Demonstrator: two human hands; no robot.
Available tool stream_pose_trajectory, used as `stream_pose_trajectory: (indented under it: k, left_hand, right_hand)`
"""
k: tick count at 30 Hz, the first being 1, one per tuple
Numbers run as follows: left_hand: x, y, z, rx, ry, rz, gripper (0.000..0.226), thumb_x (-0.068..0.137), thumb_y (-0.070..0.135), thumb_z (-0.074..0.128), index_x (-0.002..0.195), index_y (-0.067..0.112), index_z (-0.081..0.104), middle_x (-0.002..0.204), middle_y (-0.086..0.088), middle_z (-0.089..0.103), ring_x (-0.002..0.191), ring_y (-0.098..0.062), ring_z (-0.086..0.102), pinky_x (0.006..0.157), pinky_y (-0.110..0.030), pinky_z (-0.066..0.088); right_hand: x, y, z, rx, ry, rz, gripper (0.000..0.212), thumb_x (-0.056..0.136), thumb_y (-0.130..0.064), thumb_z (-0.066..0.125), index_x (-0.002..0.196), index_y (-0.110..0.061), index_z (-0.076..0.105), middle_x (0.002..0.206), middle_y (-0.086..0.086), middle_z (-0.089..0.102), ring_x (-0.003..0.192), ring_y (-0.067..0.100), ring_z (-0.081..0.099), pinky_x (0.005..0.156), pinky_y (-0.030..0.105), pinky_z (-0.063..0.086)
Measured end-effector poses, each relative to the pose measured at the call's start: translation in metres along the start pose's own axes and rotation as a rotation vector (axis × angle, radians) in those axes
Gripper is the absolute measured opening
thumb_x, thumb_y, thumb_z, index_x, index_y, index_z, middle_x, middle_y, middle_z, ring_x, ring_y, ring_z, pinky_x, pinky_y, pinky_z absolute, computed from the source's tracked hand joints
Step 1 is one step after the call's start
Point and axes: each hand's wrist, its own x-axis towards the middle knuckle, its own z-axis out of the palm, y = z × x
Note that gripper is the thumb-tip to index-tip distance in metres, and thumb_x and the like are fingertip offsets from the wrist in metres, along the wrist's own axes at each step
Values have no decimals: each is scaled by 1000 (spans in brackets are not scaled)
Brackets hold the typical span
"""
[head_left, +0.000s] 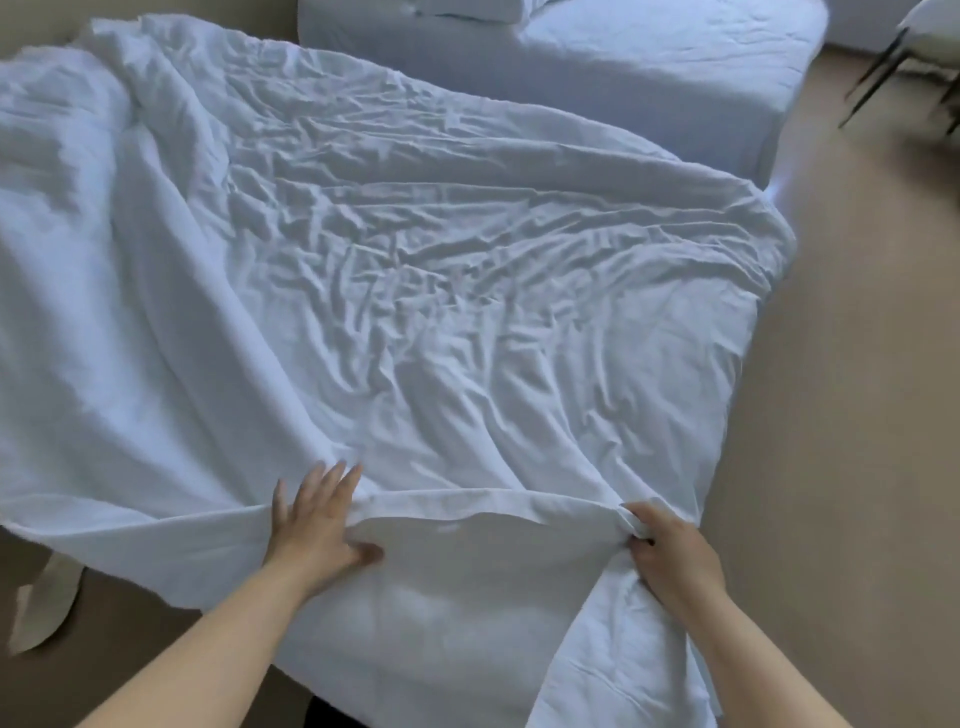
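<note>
Head view: right hand (662, 545) grips sheet (415, 286); left hand (317, 519) presses it.

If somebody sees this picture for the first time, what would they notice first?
A big wrinkled white sheet fills the middle of the view. At its near edge the left hand lies flat on it, while the right hand grips a bunch of the cloth. A bed stands behind, at the top.

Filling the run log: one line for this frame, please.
stage: spreading white sheet | left grip: flat, fingers straight on near edge | right grip: pinches bunched edge | sheet: wrinkled
</note>
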Motion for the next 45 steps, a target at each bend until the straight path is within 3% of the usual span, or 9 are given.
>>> stream_pose_trajectory:
  k: [3,9,14,17,22,29,39,42,45]
  left_hand:
    - [35,4,-11,49,-80,181,17,86,53,46,97,40,45,119,9,54,133,-9,33,112,-36,1]
    - [101,16,-29,-73,501,636,31,62,46,37,41,30,54,42,11,51,57,-6,54,70,-31,25]
    - [148,87,-24,-177,258,691,61,60,55,29,82,17,71,107,-11,67,102,-24,63,90,-34,25]
    - [158,104,22,-39,102,675,104,50,73,5,140,28,33,154,-3,21,142,-15,17,110,-33,9]
    - [174,101,55,18,72,739,67,91,60,0,122,22,45,118,-14,64,114,-19,39,101,-26,13]
    - [164,143,54,-288,198,795,58,88,66,20,140,42,25,136,-11,36,134,-1,18,106,-20,8]
    - [149,173,62,-134,220,949,63,89,67,13,145,39,8,155,18,-2,141,3,-3,111,-21,4]
    - [147,183,72,-30,220,966,61,91,64,12,139,31,31,148,-2,31,143,-2,-5,110,-28,9]
    - [157,189,78,100,115,864,64,91,64,7,130,24,40,133,-9,54,143,-10,0,108,-30,9]
  right_hand:
    - [9,-3,8,-33,-36,83,37,86,-6,46,110,-30,62,97,-6,59,105,19,55,69,24,33]
    - [33,-5,34,95,-87,326,39,88,-6,40,122,-20,53,115,0,60,105,20,54,72,22,32]
    - [61,8,47,516,-81,407,12,89,-12,53,96,-12,62,87,-5,58,85,13,53,72,19,39]
    - [78,42,27,923,233,528,18,92,-15,54,85,0,63,82,5,57,79,17,51,63,9,40]
    - [130,94,11,936,205,682,75,88,-33,58,148,-16,14,152,9,24,136,26,30,108,39,28]
    - [172,88,42,1107,471,591,49,80,-9,69,124,-5,50,117,11,60,104,24,58,86,30,47]
    - [128,95,-31,325,1008,337,62,67,-54,49,87,2,65,72,30,63,71,42,63,58,34,37]
    - [133,133,-29,227,840,479,77,67,-63,35,98,2,63,87,32,64,84,46,61,65,39,41]
    - [172,141,8,146,401,675,48,90,-38,48,127,-7,48,127,23,53,116,39,50,90,40,38]
